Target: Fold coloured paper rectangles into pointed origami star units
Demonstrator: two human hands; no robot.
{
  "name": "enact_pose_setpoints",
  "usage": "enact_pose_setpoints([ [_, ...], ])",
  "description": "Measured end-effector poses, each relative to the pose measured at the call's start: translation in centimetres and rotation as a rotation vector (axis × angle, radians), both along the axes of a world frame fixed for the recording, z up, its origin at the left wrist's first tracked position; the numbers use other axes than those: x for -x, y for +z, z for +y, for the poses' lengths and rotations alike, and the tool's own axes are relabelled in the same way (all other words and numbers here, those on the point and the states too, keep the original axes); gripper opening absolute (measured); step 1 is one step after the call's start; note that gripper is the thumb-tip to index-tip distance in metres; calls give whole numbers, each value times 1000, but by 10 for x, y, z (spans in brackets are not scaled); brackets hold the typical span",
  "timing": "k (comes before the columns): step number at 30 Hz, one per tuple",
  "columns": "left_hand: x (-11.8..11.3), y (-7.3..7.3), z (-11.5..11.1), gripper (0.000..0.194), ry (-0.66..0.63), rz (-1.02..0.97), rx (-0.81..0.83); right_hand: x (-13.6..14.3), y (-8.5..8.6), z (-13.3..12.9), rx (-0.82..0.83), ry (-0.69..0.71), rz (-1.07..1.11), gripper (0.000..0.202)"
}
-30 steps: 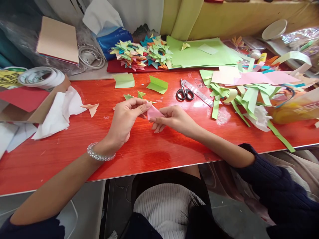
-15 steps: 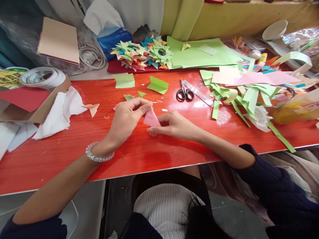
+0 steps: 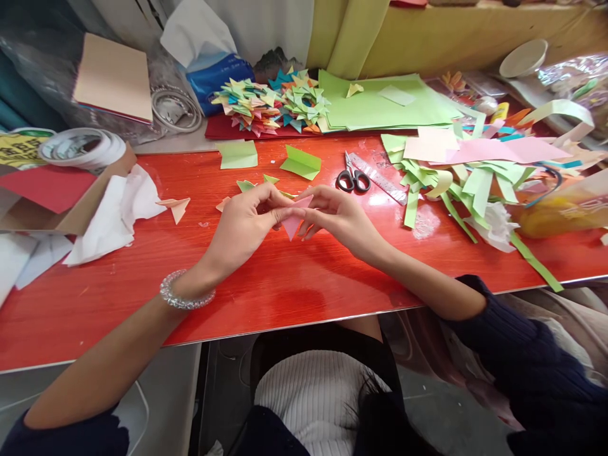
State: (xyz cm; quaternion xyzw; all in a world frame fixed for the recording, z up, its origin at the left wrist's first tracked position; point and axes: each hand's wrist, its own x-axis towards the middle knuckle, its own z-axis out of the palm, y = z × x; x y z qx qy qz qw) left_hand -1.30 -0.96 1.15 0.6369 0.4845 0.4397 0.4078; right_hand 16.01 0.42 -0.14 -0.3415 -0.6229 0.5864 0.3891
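Between both hands, above the red table (image 3: 285, 288), is a small folded pink paper (image 3: 292, 223), now a triangle with one point toward me. My left hand (image 3: 244, 218) pinches its left side between thumb and fingers. At its right side, the thumb and fingers of my right hand (image 3: 338, 216) close on the paper too. Just behind my left hand lie small folded green paper pieces (image 3: 246, 185), partly hidden. Farther back are a creased green paper (image 3: 301, 163) and a flat light green square (image 3: 237, 154).
Black-handled scissors (image 3: 352, 180) and a clear ruler (image 3: 380, 180) lie right of centre. Paper strips (image 3: 479, 183) pile up at the right. Folded paper stars (image 3: 249, 104) and green sheets (image 3: 380, 107) sit at the back. A cardboard box (image 3: 71, 218) stands left.
The pink paper has turned so that its point faces down toward me. My right hand has moved up and away from me, from its lower corner to its upper right side.
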Motion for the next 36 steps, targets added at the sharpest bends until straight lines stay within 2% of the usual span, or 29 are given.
enact_pose_setpoints([
  [5, 0, 0, 1, 16, 67, -99, 2, -1, 0, 3, 96, -103, 146, 28],
  [9, -1, 3, 0, 7, 123, -80, -40, -3, 4, 3, 133, -23, 74, 26],
  [14, -2, 6, -2, 6, 88, -104, -10, -5, 7, 2, 51, -9, -4, 31],
  [19, 0, 3, 1, 3, 47, -142, 80, -4, 5, 2, 10, 34, -25, 28],
  [25, 0, 2, 2, 8, 41, -146, 141, -4, 5, 1, 12, -53, -18, 27],
  [31, -1, 4, -1, 6, 33, -83, 63, -4, 3, 3, 28, -11, -1, 26],
  [36, -2, 7, -3, 20, 32, -94, 14, -8, 5, 6, 51, -92, 19, 21],
])
